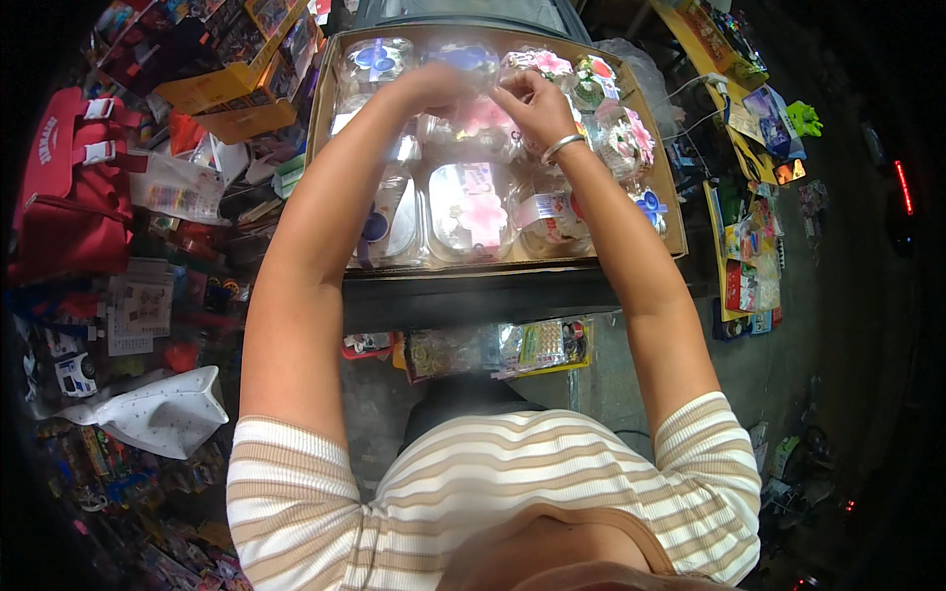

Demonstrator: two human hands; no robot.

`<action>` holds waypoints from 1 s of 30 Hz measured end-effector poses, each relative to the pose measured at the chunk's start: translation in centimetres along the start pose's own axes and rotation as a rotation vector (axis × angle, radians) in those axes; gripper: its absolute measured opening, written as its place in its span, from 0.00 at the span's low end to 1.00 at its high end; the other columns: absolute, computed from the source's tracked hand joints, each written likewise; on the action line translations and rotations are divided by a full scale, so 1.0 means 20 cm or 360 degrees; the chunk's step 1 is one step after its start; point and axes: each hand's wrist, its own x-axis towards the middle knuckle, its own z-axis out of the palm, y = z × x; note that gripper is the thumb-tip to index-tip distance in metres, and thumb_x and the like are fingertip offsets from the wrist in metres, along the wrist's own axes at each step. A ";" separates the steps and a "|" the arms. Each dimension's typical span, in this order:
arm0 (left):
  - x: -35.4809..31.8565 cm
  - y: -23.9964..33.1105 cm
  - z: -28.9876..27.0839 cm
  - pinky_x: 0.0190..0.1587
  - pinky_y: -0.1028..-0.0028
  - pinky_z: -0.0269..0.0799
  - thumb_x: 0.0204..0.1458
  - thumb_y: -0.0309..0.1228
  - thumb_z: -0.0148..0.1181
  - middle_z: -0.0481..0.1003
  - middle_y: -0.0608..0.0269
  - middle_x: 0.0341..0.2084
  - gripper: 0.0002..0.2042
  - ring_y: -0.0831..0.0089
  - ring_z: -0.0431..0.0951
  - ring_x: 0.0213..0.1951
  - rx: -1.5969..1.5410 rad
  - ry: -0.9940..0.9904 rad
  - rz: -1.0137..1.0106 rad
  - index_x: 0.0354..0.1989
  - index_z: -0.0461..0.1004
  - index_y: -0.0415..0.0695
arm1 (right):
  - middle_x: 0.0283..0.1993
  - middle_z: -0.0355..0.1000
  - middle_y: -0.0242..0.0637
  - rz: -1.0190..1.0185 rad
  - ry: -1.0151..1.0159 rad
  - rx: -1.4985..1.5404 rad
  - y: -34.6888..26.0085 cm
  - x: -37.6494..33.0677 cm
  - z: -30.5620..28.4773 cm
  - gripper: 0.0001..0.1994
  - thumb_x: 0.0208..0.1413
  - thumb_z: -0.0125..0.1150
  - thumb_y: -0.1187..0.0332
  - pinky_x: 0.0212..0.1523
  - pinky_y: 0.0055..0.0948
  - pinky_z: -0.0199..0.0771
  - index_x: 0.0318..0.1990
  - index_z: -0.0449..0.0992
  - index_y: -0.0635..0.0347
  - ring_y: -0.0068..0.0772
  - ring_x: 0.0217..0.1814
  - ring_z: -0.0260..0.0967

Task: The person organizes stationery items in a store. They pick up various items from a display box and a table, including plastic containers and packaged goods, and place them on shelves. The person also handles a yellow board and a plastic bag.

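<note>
A shallow cardboard box (pixel 325 108) lies in front of me, filled with several clear plastic packs holding pink, blue and white trinkets. My left hand (pixel 434 81) and my right hand (pixel 532 103) reach to the box's far middle and meet over a clear pack with a pink flower (pixel 480 116). Both hands have bent fingers touching that pack; the exact grip is blurred. A silver bangle (pixel 562 146) circles my right wrist. More flower packs (pixel 473 209) lie nearer to me in the box.
A red bag (pixel 69 187) and yellow boxes (pixel 232 89) sit at left, with a white polka-dot bag (pixel 163 414) below. Packaged goods (pixel 498 347) hang under the box. Colourful packets (pixel 749 256) line the right side on a grey floor.
</note>
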 end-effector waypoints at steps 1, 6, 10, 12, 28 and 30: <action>0.01 -0.01 0.00 0.22 0.77 0.65 0.48 0.34 0.56 0.72 0.65 0.20 0.09 0.79 0.70 0.20 -0.0072 -0.0014 -0.0016 0.31 0.74 0.40 | 0.26 0.73 0.32 -0.0008 -0.0022 -0.0033 -0.02 -0.01 0.01 0.15 0.47 0.65 0.60 0.29 0.21 0.67 0.29 0.76 0.66 0.17 0.27 0.65; 0.04 -0.05 -0.01 0.22 0.78 0.66 0.48 0.33 0.56 0.74 0.65 0.22 0.09 0.80 0.72 0.21 0.0427 -0.0099 0.0277 0.32 0.74 0.40 | 0.27 0.76 0.38 0.0250 -0.0412 -0.0536 -0.07 -0.03 0.02 0.21 0.42 0.62 0.46 0.33 0.29 0.71 0.29 0.80 0.58 0.30 0.28 0.73; 0.07 -0.05 -0.01 0.22 0.78 0.66 0.48 0.33 0.58 0.75 0.64 0.23 0.09 0.79 0.72 0.21 0.0577 -0.0148 0.0402 0.32 0.74 0.40 | 0.25 0.75 0.38 0.0310 -0.0362 -0.0308 -0.04 -0.03 0.04 0.20 0.41 0.64 0.49 0.32 0.28 0.70 0.28 0.80 0.60 0.28 0.27 0.72; 0.08 -0.05 -0.01 0.22 0.78 0.66 0.48 0.33 0.58 0.75 0.63 0.22 0.09 0.79 0.72 0.20 0.0460 -0.0068 0.0312 0.32 0.74 0.40 | 0.25 0.75 0.37 0.0357 -0.0355 -0.0229 -0.01 -0.03 0.05 0.19 0.40 0.64 0.51 0.32 0.28 0.70 0.28 0.79 0.61 0.27 0.27 0.72; 0.02 -0.01 -0.02 0.18 0.76 0.60 0.51 0.29 0.57 0.67 0.67 0.13 0.08 0.79 0.65 0.16 -0.0105 -0.0051 0.0216 0.28 0.71 0.35 | 0.21 0.70 0.28 0.0662 -0.0334 0.0178 -0.03 -0.03 0.02 0.12 0.42 0.68 0.62 0.21 0.18 0.58 0.25 0.78 0.62 0.15 0.19 0.61; -0.01 0.01 -0.02 0.19 0.76 0.60 0.51 0.29 0.57 0.67 0.67 0.14 0.08 0.79 0.65 0.16 -0.0108 -0.0043 0.0183 0.28 0.72 0.35 | 0.18 0.68 0.26 0.0659 -0.0322 0.0212 -0.02 -0.03 0.03 0.11 0.43 0.68 0.62 0.16 0.17 0.53 0.23 0.76 0.61 0.13 0.16 0.56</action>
